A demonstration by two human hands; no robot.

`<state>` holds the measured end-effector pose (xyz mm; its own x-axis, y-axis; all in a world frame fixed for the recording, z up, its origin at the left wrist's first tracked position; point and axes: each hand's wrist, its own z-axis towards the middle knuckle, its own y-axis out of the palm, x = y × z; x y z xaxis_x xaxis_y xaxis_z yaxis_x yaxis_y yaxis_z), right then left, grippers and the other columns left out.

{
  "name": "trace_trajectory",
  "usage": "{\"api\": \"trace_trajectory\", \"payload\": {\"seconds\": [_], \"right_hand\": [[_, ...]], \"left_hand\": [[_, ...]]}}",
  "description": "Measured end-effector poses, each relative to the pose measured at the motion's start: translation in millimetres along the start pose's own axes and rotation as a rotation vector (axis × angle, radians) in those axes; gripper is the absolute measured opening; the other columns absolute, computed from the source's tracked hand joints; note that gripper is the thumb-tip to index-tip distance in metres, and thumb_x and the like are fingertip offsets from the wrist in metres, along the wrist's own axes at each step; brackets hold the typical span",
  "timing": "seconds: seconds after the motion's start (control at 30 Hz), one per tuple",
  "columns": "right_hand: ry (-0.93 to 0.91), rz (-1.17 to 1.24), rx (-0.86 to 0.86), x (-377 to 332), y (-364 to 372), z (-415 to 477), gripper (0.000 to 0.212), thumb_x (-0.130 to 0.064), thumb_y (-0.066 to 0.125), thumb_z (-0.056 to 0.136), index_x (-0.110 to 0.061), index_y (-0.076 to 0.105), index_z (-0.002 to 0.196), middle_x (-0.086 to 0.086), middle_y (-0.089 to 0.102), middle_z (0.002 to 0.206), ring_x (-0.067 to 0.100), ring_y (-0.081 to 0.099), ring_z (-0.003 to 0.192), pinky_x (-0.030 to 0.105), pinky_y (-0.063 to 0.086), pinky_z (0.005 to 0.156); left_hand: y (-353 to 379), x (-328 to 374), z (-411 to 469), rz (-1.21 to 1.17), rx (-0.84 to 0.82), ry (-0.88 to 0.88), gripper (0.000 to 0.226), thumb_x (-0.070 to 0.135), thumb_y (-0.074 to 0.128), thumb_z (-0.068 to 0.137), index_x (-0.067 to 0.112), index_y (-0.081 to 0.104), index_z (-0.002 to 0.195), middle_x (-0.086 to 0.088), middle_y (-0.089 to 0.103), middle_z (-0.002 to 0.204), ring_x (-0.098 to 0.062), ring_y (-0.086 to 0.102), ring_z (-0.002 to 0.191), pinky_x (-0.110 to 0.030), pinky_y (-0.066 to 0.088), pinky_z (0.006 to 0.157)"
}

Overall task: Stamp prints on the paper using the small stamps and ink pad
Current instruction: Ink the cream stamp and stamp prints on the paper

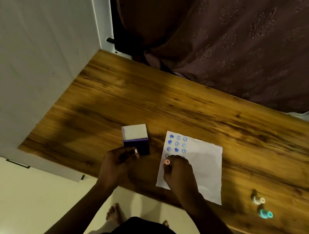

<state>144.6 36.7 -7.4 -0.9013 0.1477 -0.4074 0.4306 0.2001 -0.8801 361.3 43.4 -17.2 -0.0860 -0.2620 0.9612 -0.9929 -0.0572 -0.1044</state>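
Observation:
A white paper lies on the wooden table, with several blue round and heart prints in rows at its top left. My right hand rests on the paper and grips a small pink stamp just below the printed rows. The ink pad stands open left of the paper, white lid raised, dark blue pad facing up. My left hand is beside the pad's near edge with a small pinkish piece, perhaps a cap, at its fingertips.
A white stamp and a teal stamp lie on the table to the right of the paper. A brown curtain hangs behind the table and a white wall runs along its left end.

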Motion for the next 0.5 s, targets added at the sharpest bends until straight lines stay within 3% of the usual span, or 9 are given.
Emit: {"api": "trace_trajectory", "payload": {"seconds": [0.13, 0.23, 0.37, 0.43, 0.5], "right_hand": [[0.01, 0.01, -0.017, -1.1, -5.0, 0.4, 0.038, -0.037, 0.06, 0.099, -0.015, 0.064, 0.13, 0.002, 0.069, 0.131, 0.021, 0.066, 0.119, 0.031, 0.052, 0.105], [-0.004, 0.045, -0.021, 1.1, -10.5, 2.4, 0.034, -0.037, 0.061, 0.098, -0.014, 0.068, 0.123, 0.003, 0.07, 0.128, 0.021, 0.067, 0.116, 0.032, 0.054, 0.101], [-0.018, 0.148, -0.024, 4.2, -15.8, 4.5, 0.028, -0.032, 0.068, 0.095, -0.012, 0.073, 0.113, 0.003, 0.073, 0.123, 0.02, 0.068, 0.115, 0.029, 0.053, 0.101], [0.012, 0.262, 0.035, 7.6, -22.4, 5.1, 0.025, -0.031, 0.075, 0.089, -0.014, 0.076, 0.107, 0.0, 0.077, 0.115, 0.017, 0.07, 0.109, 0.023, 0.052, 0.093], [0.101, 0.44, 0.098, 12.4, -31.8, 4.5, 0.027, -0.034, 0.081, 0.084, -0.017, 0.078, 0.105, -0.006, 0.077, 0.108, 0.01, 0.071, 0.099, 0.016, 0.05, 0.081]], "left_hand": [[4.7, 6.5, -4.0, -0.004, -0.011, 0.026, 0.035, 0.011, 0.075, 0.091, 0.039, 0.069, 0.11, 0.013, 0.075, 0.115, -0.002, 0.073, 0.106, -0.033, 0.06, 0.092], [7.9, 8.1, -7.3, -0.018, -0.033, 0.028, 0.033, 0.013, 0.077, 0.089, 0.043, 0.072, 0.104, 0.017, 0.077, 0.111, -0.008, 0.074, 0.108, -0.035, 0.061, 0.088], [12.7, 8.3, -11.6, -0.005, -0.053, 0.021, 0.028, 0.015, 0.079, 0.087, 0.027, 0.074, 0.112, 0.01, 0.08, 0.11, -0.01, 0.076, 0.105, -0.036, 0.064, 0.088], [18.4, 9.1, -13.3, 0.036, -0.059, 0.023, 0.024, 0.015, 0.08, 0.087, 0.021, 0.074, 0.109, 0.006, 0.081, 0.105, -0.011, 0.077, 0.099, -0.036, 0.064, 0.086], [24.9, 11.4, -15.6, 0.062, -0.059, 0.024, 0.023, 0.012, 0.081, 0.086, 0.027, 0.074, 0.102, 0.008, 0.081, 0.1, -0.01, 0.078, 0.095, -0.034, 0.063, 0.085]]}}
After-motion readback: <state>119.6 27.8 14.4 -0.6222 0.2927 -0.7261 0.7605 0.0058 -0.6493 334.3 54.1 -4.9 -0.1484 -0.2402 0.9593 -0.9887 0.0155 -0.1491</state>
